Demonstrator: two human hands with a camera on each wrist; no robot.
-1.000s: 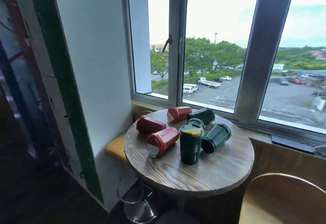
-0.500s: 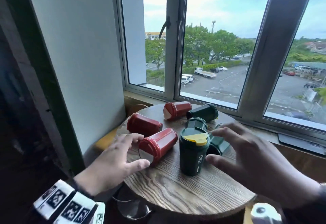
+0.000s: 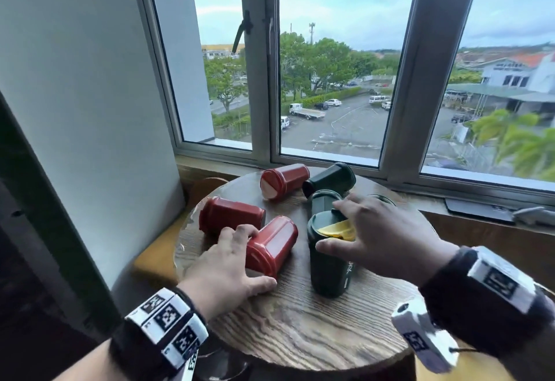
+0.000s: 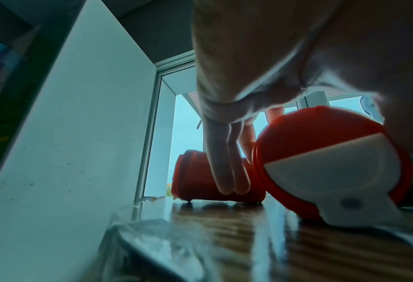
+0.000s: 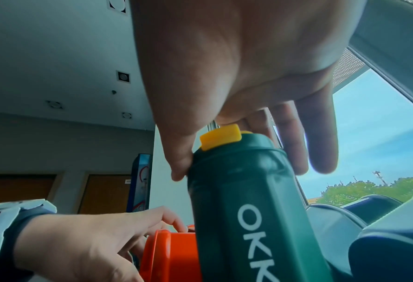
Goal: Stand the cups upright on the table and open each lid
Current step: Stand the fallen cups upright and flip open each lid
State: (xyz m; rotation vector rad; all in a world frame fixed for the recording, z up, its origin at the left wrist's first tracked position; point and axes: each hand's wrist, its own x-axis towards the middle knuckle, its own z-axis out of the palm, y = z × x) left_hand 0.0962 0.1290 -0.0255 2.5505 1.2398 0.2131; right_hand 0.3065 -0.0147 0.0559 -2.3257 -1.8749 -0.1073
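On the round wooden table (image 3: 300, 329) a dark green cup (image 3: 327, 272) stands upright, its yellow lid flap (image 3: 336, 229) down. My right hand (image 3: 330, 227) hovers over its top. In the right wrist view the thumb touches the lid's side on the green cup (image 5: 249, 200), and straight fingers reach past the yellow flap (image 5: 221, 139). The nearest red cup (image 3: 276, 242) lies on its side. My left hand (image 3: 255, 256) arches over its lid end, thumb on the table. In the left wrist view the fingers (image 4: 222, 171) hang straight beside the red cup (image 4: 321, 162).
Two more red cups (image 3: 231, 215) (image 3: 285, 181) lie on their sides at the left and back. Green cups (image 3: 329, 182) (image 3: 322, 202) lie behind the upright one, another mostly hidden by my right hand. A wall stands close on the left, the window sill (image 3: 330, 164) behind.
Both hands have come into view and dropped onto the table. The left one reached the near red cup, the right one lowered onto the upright green cup's top.
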